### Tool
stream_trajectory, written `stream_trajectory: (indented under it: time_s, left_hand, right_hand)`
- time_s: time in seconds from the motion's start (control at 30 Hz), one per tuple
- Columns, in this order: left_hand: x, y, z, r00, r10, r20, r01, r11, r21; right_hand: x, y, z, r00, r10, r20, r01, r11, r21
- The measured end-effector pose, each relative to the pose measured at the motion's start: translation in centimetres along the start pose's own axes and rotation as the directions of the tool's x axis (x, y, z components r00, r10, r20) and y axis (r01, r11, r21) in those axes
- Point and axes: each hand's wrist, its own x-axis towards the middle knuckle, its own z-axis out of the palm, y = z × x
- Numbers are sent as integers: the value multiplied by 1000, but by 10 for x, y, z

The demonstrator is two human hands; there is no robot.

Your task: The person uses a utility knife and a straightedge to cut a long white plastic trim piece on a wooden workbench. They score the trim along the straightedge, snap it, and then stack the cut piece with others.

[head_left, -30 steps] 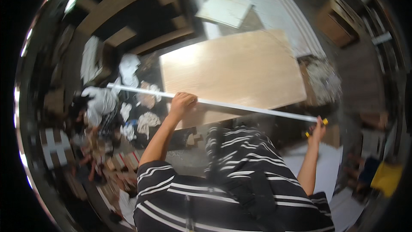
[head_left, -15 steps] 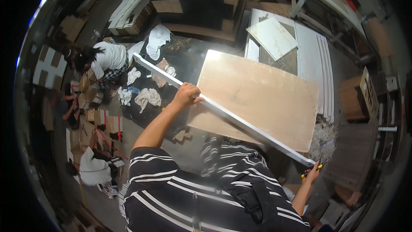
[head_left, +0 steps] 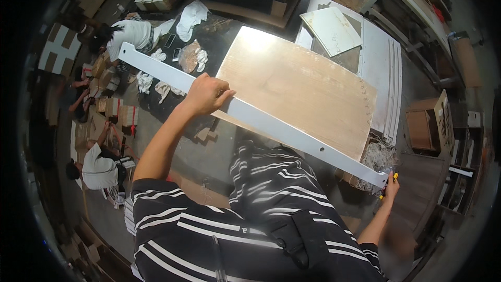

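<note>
A long white strip with small holes runs from upper left to lower right along the near edge of a large wooden board. My left hand grips the strip near its middle-left. Over at the strip's lower right end sits my right hand, which holds that end together with a small yellow tool. The board lies flat in front of me, its long edge under the strip.
Two people sit on the floor at left among cardboard boxes and small stacked parts. White panels and a white sheet lie beyond the board. A pile of shavings sits by the board's right corner. Shelving stands at right.
The view has swung and the strip now lies diagonally, closer along the board's near edge. Both hands keep their grip on it.
</note>
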Motion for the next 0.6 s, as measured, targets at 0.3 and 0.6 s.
stream_trajectory:
  time_s: [0.3, 0.6]
  left_hand:
    - [-62, 75, -60, 983, -184, 28, 183, 982, 42]
    - [-118, 129, -78, 938, -342, -66, 342, 940, 0]
  right_hand:
    - [44, -62, 15, 983, -87, 165, 103, 990, -95]
    - [81, -85, 42, 920, -229, 318, 273, 957, -98]
